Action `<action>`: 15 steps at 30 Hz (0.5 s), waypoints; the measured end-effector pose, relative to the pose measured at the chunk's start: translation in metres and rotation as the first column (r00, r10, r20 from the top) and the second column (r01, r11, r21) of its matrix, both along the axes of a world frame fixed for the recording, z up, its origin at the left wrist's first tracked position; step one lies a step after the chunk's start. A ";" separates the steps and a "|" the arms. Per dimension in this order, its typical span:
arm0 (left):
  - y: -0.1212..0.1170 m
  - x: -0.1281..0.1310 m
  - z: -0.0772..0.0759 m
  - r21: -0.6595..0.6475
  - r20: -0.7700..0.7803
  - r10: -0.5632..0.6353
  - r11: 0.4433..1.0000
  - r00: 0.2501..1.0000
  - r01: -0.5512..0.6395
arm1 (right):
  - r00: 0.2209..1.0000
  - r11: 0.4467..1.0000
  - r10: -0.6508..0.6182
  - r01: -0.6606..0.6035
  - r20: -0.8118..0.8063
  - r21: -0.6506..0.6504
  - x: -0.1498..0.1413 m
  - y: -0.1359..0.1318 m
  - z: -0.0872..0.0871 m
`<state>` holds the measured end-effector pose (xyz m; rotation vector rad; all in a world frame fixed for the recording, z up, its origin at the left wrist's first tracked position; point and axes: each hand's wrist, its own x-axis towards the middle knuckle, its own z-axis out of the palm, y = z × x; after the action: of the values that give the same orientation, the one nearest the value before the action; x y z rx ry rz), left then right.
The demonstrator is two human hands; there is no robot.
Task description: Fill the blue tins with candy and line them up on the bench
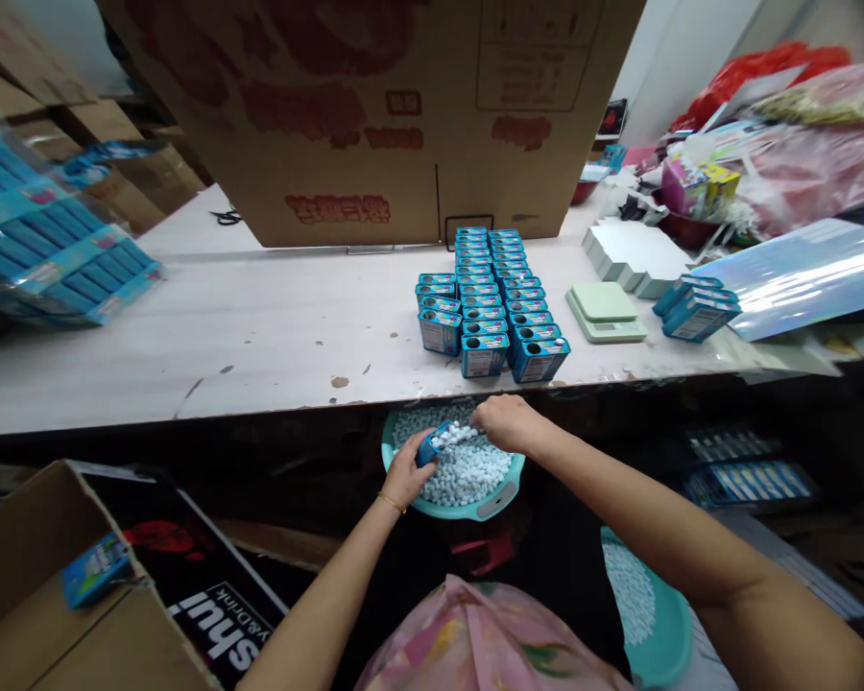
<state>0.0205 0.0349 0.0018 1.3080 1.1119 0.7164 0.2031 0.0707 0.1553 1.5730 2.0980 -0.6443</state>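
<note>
My left hand [405, 470] grips a small blue tin [426, 447], tilted on its side with its open top over a teal basin [491, 505]. Pale blue round candies [471, 472] fill the basin and heap at the tin's mouth. My right hand [504, 424] is just right of the tin, its fingertips down among the candies and partly hidden. Both hands are below the front edge of a white table [259, 345]. Several upright blue tins [490, 307] stand in rows on it, beyond my reach of the basin.
A large cardboard box [331, 125] stands on the table behind the tins. A green scale [605, 312] sits to their right. Another teal basin of candies [652, 614] is at lower right, an open cardboard box [36, 585] at lower left, and plastic-wrapped blue packs [50, 230] at left.
</note>
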 end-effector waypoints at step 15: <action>-0.001 -0.017 -0.007 -0.426 0.055 0.259 0.880 0.964 -0.212 | 0.985 0.993 -0.114 0.108 0.128 0.049 0.048 -0.032 -0.036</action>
<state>0.0038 0.0339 -0.0054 0.7680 1.2647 0.6726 0.2512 0.0386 0.1194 1.7173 1.9517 -0.5216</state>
